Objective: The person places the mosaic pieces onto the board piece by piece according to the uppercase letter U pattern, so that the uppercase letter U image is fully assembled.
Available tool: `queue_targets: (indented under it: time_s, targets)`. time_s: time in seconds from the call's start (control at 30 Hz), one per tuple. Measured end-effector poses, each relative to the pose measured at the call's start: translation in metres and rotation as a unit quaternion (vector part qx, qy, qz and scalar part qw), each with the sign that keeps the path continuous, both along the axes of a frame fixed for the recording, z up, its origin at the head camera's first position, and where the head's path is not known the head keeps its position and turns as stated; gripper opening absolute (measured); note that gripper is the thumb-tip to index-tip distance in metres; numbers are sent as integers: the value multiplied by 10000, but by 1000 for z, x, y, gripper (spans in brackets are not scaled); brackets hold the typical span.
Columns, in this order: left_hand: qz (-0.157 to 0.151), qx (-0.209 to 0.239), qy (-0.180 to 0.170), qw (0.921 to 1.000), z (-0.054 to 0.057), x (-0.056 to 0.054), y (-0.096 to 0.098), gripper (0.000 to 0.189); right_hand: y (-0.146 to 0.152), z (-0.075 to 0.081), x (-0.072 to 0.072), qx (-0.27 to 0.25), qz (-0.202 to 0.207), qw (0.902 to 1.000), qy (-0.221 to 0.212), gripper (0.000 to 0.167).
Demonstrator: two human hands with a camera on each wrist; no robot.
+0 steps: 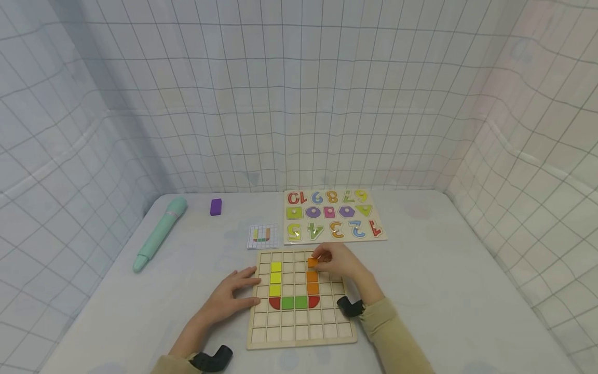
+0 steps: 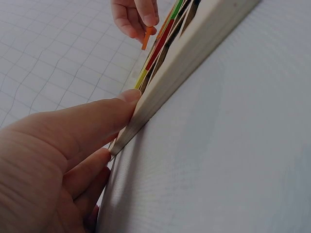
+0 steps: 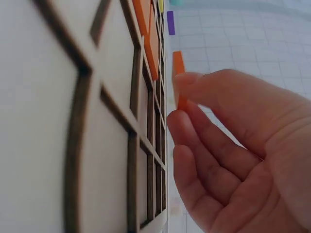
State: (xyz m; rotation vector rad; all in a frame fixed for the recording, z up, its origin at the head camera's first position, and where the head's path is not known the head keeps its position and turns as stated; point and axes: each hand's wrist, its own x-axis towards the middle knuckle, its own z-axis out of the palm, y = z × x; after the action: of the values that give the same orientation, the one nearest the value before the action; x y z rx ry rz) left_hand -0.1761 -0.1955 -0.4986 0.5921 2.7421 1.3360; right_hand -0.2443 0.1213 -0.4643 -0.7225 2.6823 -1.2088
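A wooden grid board [image 1: 287, 332] lies on the table, holding yellow squares [image 1: 275, 278], green squares [image 1: 294, 302], red quarter-round pieces [image 1: 274, 303] and two orange squares [image 1: 312, 282] in a U shape. My right hand [image 1: 338, 259] pinches another orange square tile [image 3: 178, 77] between thumb and fingers; in the right wrist view it is held just off the board's surface, past the orange squares. With fingers spread, my left hand [image 1: 229, 293] rests at the board's left edge, thumb and fingertips touching the rim in the left wrist view.
Behind the board lies a pattern card [image 1: 262, 237] with a matching coloured U. A number and shape puzzle [image 1: 334, 215] is beside it, farther back. A purple block [image 1: 216, 206] and a mint-green stick-like object [image 1: 160, 235] lie at the left. Grid-patterned curtains [image 1: 299, 104] surround the table.
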Motion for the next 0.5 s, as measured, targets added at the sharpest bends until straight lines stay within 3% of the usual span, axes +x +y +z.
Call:
queue_targets:
  time_s: [0.5]
  targets:
    - [17,17,-2,10000,1,0,0,49,-1,-6,1,128,34,9999,-3,17]
